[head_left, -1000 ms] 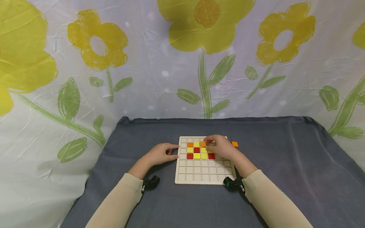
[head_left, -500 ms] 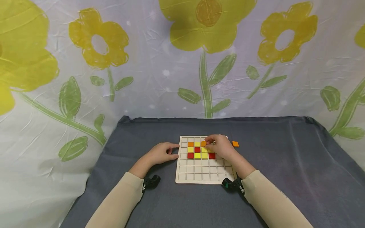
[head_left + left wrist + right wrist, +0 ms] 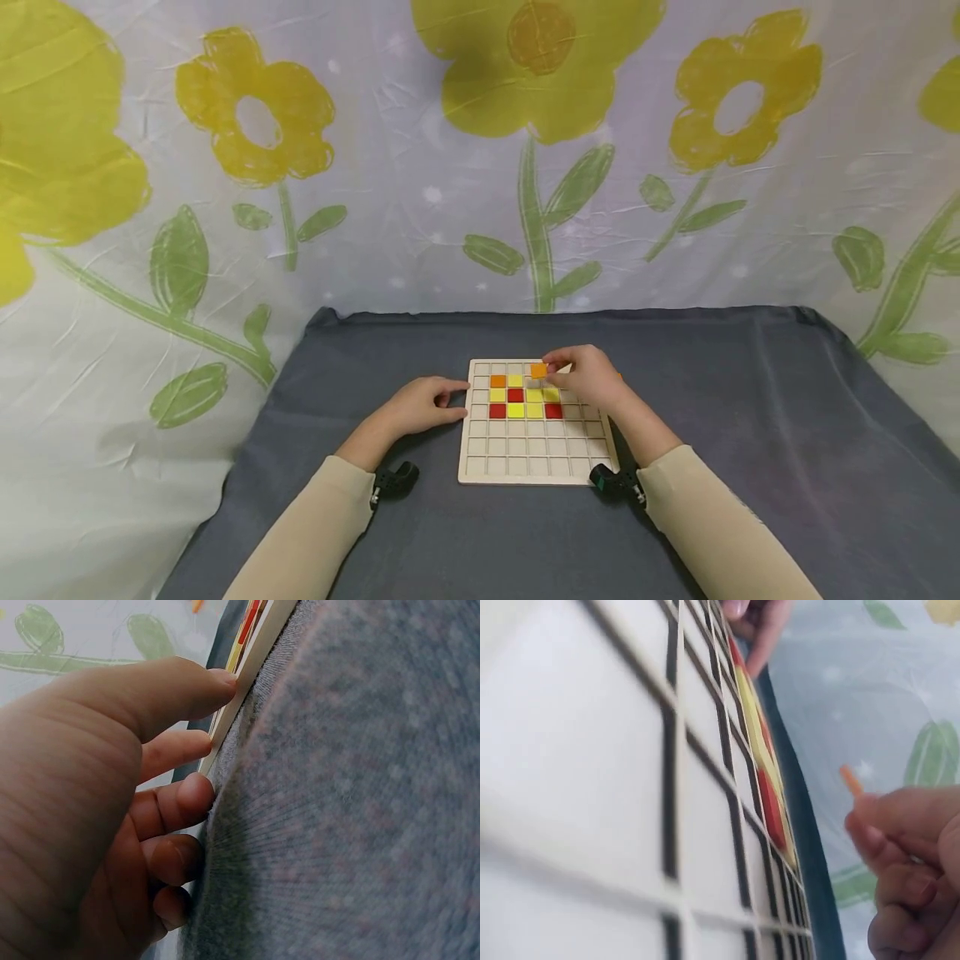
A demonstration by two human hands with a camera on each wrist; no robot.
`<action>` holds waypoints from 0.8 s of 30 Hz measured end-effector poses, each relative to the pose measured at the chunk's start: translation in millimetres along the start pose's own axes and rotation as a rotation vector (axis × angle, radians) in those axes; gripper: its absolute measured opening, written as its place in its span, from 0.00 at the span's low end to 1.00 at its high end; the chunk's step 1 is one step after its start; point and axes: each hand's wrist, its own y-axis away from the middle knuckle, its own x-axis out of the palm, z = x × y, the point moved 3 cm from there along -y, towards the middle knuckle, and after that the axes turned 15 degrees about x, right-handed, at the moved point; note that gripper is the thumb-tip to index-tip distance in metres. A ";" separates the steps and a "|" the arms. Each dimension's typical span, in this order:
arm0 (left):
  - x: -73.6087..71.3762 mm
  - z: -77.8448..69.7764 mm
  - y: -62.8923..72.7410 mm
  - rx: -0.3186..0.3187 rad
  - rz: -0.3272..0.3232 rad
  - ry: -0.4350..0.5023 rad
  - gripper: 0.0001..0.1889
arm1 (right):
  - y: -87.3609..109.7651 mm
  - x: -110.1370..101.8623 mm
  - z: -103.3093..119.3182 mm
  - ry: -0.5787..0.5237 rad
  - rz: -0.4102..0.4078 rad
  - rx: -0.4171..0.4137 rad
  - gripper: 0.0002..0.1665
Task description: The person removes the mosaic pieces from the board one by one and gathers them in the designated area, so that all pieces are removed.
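A square wooden grid board [image 3: 525,468] lies on the dark cloth. My right hand [image 3: 588,379] pinches an orange square tile [image 3: 538,371] between thumb and fingertips, held above the board's far part; the right wrist view shows this tile [image 3: 850,780] edge-on, raised off the grid. At the board's left edge rests my left hand [image 3: 423,406]; in the left wrist view its thumb and forefinger touch the wooden side [image 3: 259,660]. Seated in the grid are an orange tile [image 3: 498,381], several yellow tiles [image 3: 516,410] and red tiles, one of them [image 3: 553,411] nearest the right hand.
A sliver of another orange tile [image 3: 619,377] peeks out behind the right hand, beyond the board's right edge. Dark grey cloth [image 3: 720,400] covers the table. A flower-printed curtain [image 3: 390,208] hangs behind it. Both wrists carry small black cameras.
My right hand has lifted the orange tile up and away from its cell in the tile rows, and the bare cell now shows. The left hand stays at the board's edge.
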 end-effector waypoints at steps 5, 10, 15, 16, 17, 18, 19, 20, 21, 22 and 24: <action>0.4 2.4 0.0 0.002 -0.002 -0.008 0.29 | 4.8 -15.2 1.3 -0.021 0.007 0.006 0.19; 1.1 2.6 0.8 -0.002 -0.003 -0.003 0.29 | 11.1 -32.5 3.2 -0.038 -0.007 -0.003 0.18; 0.3 -0.2 1.9 -0.014 -0.005 -0.007 0.28 | 18.0 -49.1 5.3 -0.037 -0.034 0.021 0.18; 0.1 -0.5 1.8 -0.013 -0.004 -0.008 0.28 | 19.2 -52.0 5.1 -0.033 -0.039 0.030 0.18; -0.1 -0.6 1.6 -0.012 -0.003 -0.010 0.29 | 20.4 -54.8 5.0 -0.031 -0.041 0.035 0.19; -0.4 -0.9 1.4 -0.010 -0.002 -0.008 0.29 | 21.7 -57.2 4.4 -0.031 -0.044 0.046 0.19; -0.4 -0.9 1.2 -0.007 -0.001 -0.007 0.29 | 22.7 -59.3 3.6 -0.026 -0.045 0.050 0.18; -0.4 -0.7 1.0 -0.006 0.001 -0.006 0.29 | 23.7 -61.2 2.7 -0.025 -0.046 0.055 0.18; -0.4 -0.6 0.8 -0.006 0.004 -0.007 0.29 | 24.7 -62.9 1.8 -0.021 -0.046 0.058 0.19; -0.4 -0.6 0.8 -0.005 0.006 -0.009 0.29 | 25.8 -64.7 0.8 -0.021 -0.047 0.063 0.19; -0.2 -0.1 0.9 -0.003 0.006 -0.008 0.29 | 27.3 -67.7 -2.1 -0.023 -0.049 0.076 0.19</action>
